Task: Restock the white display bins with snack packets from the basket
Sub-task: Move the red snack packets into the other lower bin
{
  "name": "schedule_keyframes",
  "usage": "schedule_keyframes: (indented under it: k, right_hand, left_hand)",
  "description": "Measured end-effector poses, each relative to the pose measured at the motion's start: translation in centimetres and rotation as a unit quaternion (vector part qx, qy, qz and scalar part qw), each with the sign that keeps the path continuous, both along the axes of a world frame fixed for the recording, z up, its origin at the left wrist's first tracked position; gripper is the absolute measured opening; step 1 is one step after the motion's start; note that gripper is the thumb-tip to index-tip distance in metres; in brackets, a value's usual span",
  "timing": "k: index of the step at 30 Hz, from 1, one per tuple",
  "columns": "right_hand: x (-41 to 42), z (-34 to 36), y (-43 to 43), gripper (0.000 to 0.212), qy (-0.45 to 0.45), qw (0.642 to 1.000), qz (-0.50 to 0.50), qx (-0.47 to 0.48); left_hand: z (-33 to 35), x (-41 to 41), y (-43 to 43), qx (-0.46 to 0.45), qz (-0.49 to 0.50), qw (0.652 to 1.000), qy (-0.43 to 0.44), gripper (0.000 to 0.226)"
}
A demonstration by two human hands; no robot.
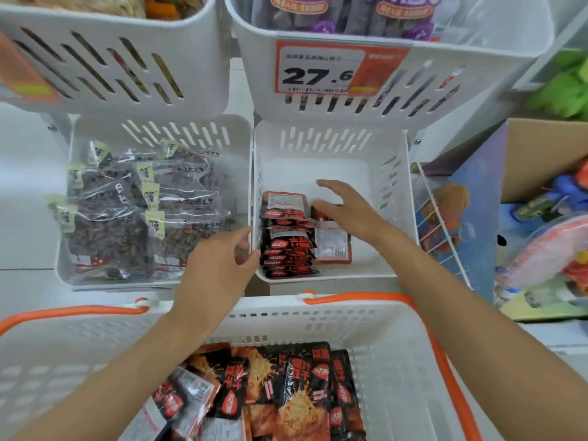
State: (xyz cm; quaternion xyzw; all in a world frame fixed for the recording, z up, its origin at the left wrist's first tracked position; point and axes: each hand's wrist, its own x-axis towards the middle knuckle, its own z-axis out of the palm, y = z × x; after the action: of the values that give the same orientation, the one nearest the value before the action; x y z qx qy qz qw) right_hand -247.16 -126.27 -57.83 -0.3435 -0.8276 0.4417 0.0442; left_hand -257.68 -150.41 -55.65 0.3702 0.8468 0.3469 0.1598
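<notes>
Logging hand positions against the half-filled bin (393, 192), used as the reference for all places.

Right hand (346, 211) is reaching inside the bin, palm down, fingers straight and spread. It is resting on the packets, not closing round one. The fingertips are pointing toward the bin's back wall.

Left hand (222, 262) is hovering just outside the bin's front left corner. Its fingers are loosely curled and carrying no packet. The thumb appears to be touching the bin's outer wall.

Packets in the bin (286, 237) are standing on edge in a row running front to back along the bin's left wall. One loose packet (332, 246) is lying flat just right of that row, partly under the right wrist. The bin's right half and back are showing bare white floor.

The supply is sitting in the basket (318, 313), directly in front of the bin and below it, on the person's side. The basket packets (286, 393) are lying flat and overlapping, most with their long axis pointing toward the bin.

Judgement: the row is being tidied, and the bin is well under half full. The next fetch is calling for a hand to come back toward the person and down. The left hand is the nearer one, being already outside the bin's rim. The right hand is better placed for setting packets into the bare right half.
</notes>
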Motion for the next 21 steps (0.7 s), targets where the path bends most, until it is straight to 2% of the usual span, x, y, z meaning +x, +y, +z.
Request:
schedule_keyframes:
  k: [5,7,9,10,12,14,17,19,21]
  right_hand:
    - [1.7,-2.8,2.9,0.085,-0.194,0.974,0.074,0.088]
    - [1.7,-3.7,2.7,0.079,-0.243,0.955,0.08,0.152]
    - [1.7,-3.4,3.0,0.046,-0.221,0.957,0.048,0.18]
    - [1.9,-3.0,3.3,0.03,-0.193,0.968,0.034,0.159]
    - [2.4,-1.6,3.6,0.016,-0.141,0.984,0.022,0.108]
    - [2.9,0.1,3.6,0.015,-0.086,0.988,-0.016,0.131]
    - [2.6,2.2,2.4,0.055,0.005,0.98,-0.062,0.189]
    - [1.7,3.1,1.5,0.05,0.03,0.984,-0.063,0.166]
    - [1.1,3.6,1.1,0.036,0.013,0.996,-0.044,0.083]
  left_hand:
    - [-0.1,0.1,0.1,0.008,0.012,1.0,-0.009,0.045]
    - [0.0,0.2,0.1,0.008,0.011,1.0,-0.01,0.045]
    - [0.1,0.1,0.1,0.004,0.011,1.0,-0.009,0.044]
    - [0.1,0.1,0.2,0.004,0.012,1.0,-0.008,0.044]
    - [0.1,0.1,0.2,0.007,0.012,1.0,-0.009,0.043]
    - [0.1,0.2,0.2,0.008,0.012,1.0,-0.011,0.043]
    - [0.1,0.2,0.1,0.01,0.011,1.0,-0.007,0.043]
    - [0.1,0.2,0.2,0.009,0.011,1.0,-0.007,0.043]
    - [0.1,0.2,0.2,0.011,0.013,1.0,-0.013,0.043]
